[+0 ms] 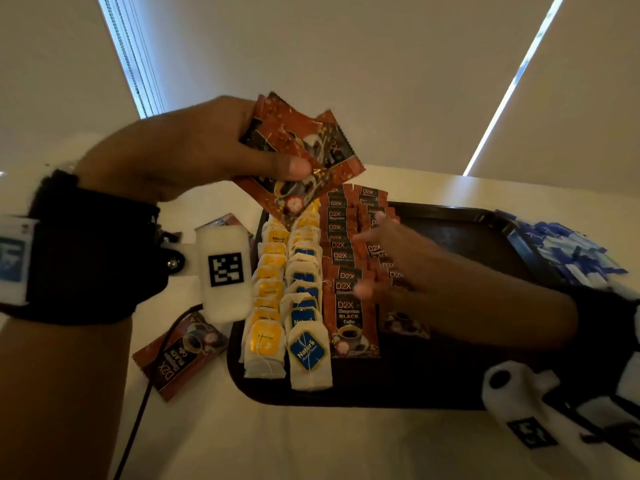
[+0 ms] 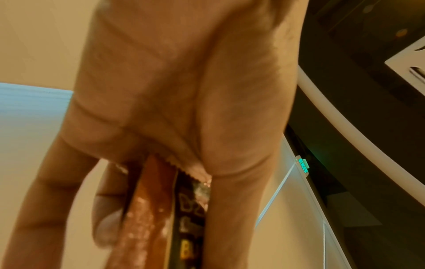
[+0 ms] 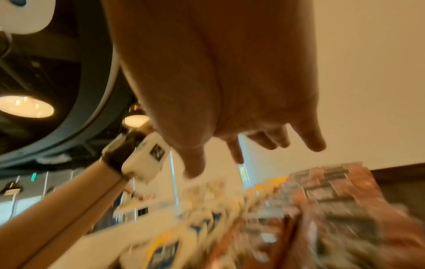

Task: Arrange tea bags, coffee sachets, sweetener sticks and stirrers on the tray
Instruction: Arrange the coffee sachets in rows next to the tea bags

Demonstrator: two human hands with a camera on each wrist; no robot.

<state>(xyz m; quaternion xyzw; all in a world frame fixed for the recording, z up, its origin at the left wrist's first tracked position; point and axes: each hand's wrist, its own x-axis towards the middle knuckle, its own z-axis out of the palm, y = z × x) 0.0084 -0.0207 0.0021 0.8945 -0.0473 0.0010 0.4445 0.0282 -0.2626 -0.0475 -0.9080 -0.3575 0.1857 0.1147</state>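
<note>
A dark tray (image 1: 450, 375) lies on the white table. On it stand two rows of tea bags, yellow-labelled (image 1: 266, 327) and blue-labelled (image 1: 306, 334), beside rows of red-brown coffee sachets (image 1: 349, 306). My left hand (image 1: 194, 150) is raised above the tray's far left corner and grips a small fan of coffee sachets (image 1: 304, 147) between thumb and fingers; the left wrist view shows the same sachets (image 2: 161, 209) edge-on. My right hand (image 1: 391, 261) hovers low over the sachet rows with fingers spread and holds nothing; its fingers (image 3: 308, 138) hang straight above the blurred rows.
A heap of blue and white sweetener sticks (image 1: 568, 251) lies off the tray's right edge. Loose coffee sachets (image 1: 180, 355) lie on the table left of the tray, near a black cable (image 1: 138, 420). The tray's right half (image 1: 467, 244) shows bare dark surface.
</note>
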